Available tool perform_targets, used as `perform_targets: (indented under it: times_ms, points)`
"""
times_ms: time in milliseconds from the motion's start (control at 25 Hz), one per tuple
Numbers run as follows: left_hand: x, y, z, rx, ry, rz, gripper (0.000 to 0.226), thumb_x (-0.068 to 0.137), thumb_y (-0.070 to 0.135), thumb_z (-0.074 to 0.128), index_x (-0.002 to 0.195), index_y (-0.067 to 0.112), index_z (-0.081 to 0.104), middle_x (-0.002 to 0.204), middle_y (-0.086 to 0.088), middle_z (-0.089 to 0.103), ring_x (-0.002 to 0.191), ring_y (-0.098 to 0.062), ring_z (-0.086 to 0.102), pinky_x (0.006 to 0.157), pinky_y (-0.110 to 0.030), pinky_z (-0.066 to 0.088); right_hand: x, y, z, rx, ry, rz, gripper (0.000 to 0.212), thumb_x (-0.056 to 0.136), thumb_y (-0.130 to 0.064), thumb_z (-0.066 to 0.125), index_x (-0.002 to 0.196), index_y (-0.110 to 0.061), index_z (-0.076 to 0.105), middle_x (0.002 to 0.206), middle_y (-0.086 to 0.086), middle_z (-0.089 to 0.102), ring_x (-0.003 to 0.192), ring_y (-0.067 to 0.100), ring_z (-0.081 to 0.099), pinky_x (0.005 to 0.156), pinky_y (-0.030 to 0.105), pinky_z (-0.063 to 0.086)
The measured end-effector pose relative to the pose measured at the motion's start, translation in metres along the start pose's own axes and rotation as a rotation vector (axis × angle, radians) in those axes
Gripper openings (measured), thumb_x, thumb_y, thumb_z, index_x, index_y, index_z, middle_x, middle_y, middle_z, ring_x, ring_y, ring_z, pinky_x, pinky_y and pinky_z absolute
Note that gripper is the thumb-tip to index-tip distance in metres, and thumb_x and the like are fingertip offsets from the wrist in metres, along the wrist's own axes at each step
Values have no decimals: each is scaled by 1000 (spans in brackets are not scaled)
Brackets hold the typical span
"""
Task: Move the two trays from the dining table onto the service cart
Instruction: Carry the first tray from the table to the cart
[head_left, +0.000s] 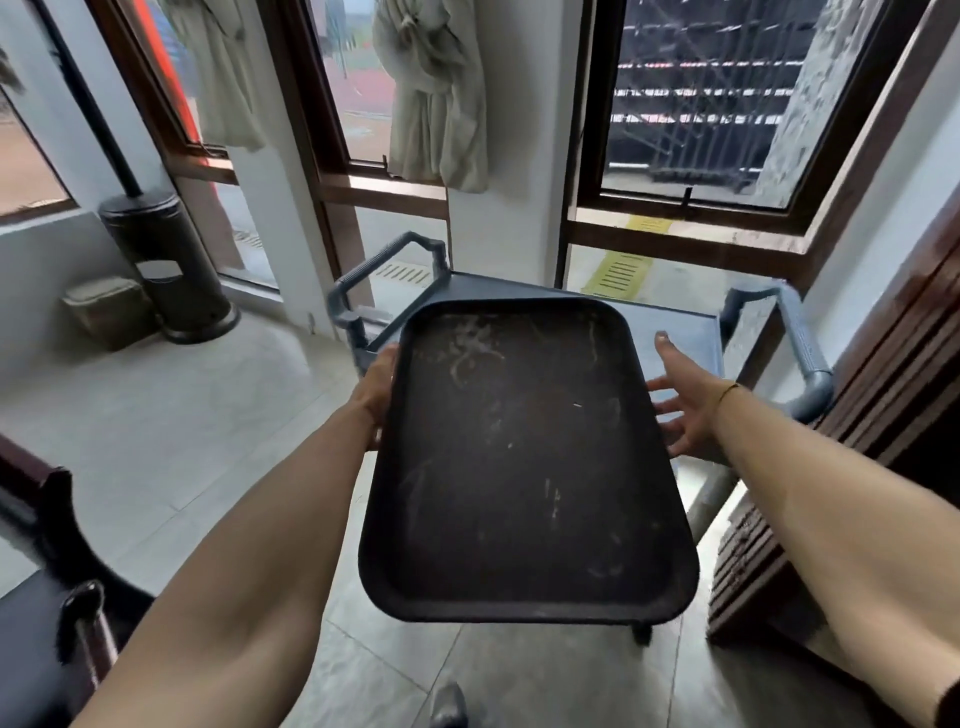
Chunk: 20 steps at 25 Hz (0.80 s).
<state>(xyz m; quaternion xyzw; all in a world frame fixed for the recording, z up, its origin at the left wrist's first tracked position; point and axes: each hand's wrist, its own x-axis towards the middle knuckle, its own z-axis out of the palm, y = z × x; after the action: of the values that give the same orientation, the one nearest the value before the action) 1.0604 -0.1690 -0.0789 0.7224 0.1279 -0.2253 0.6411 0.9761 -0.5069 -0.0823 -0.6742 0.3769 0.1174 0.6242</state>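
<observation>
Dark scuffed tray (524, 457) sits mid-frame, held up over the grey service cart (680, 332), far end above the cart top at 12 o'clock, near end out over the tiled floor (171, 441). Left hand (376, 392) clamped on the tray's left rim at approx 9 o'clock, thumb on top. Right hand (685, 402) at 3 o'clock is spread, fingers apart, just beside the right rim; can't tell if it touches. Cart handles (802, 343) stick up both sides. Black heater (166, 260) w/ curtains (436, 88) at 10–12 o'clock.

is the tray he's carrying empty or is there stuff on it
Empty: the tray shows only a bare, scuffed dark surface with pale smears, nothing resting on it.
</observation>
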Motion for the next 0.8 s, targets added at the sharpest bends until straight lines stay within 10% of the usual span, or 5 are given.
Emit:
perform_targets:
  times_ms: [240, 480, 800]
  points:
    - [77, 49, -28, 72, -23, -96, 76, 85, 79, 33, 104, 12, 64, 82, -8, 68, 67, -23, 65, 42, -24, 47, 68, -75, 43, -75, 27, 5, 93, 78, -88, 25, 134, -18, 49, 137, 15, 49, 129, 44, 45, 102, 64, 37]
    - [160, 106, -50, 39, -51, -33, 58, 95, 63, 35, 79, 13, 59, 37, 2, 59, 28, -10, 56, 20, -24, 36, 141, -132, 92, -46, 40, 35, 92, 78, -88, 26, 135, -19, 49, 137, 15, 50, 126, 43, 47, 100, 64, 39]
    - [271, 148, -45, 96, -86, -40, 58, 98, 62, 29, 83, 17, 62, 52, 2, 69, 43, -12, 64, 32, -17, 42, 226, -181, 105, -18, 51, 78, 88, 75, -90, 30, 125, -20, 51, 123, 14, 54, 110, 42, 53, 85, 59, 46]
